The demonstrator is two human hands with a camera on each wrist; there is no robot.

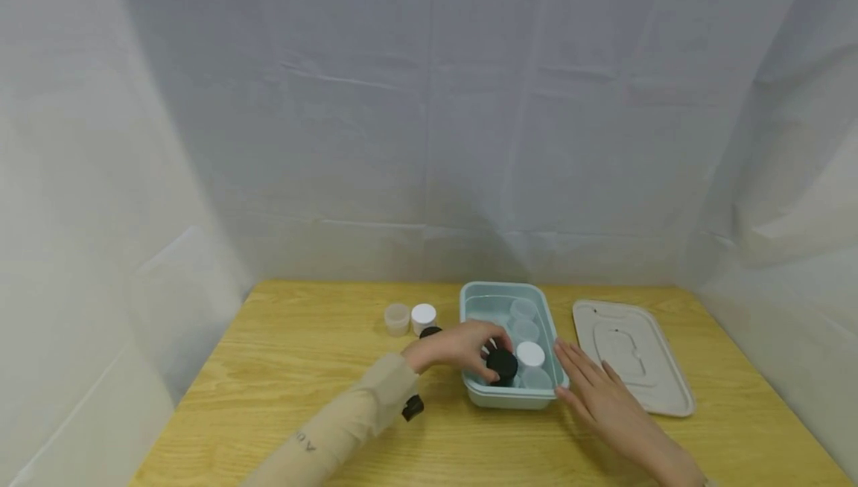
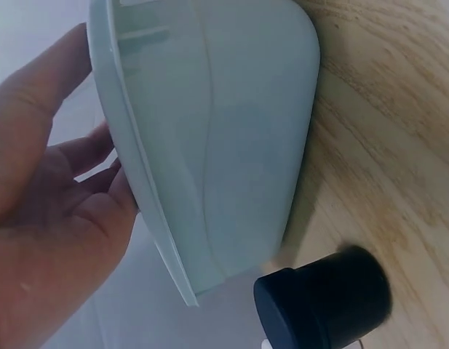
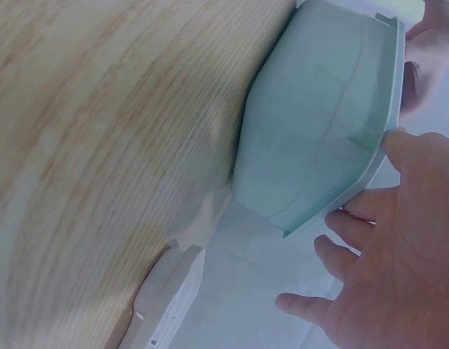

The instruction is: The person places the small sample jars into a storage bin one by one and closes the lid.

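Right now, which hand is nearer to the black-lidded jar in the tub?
Left. The left hand reaches into the tub and its fingers touch the black-lidded jar. The right hand rests flat outside the tub's right side.

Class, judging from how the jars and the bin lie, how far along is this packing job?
Done: several small jars, one white-capped, sit in the teal bin.
In hand: the left hand lowers a black-capped jar in; the right hand rests against the bin.
Left: three jars outside, and the lid is off.

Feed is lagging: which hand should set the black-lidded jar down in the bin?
Left. The left hand is already over the bin at the black-lidded jar; the right hand lies flat outside.
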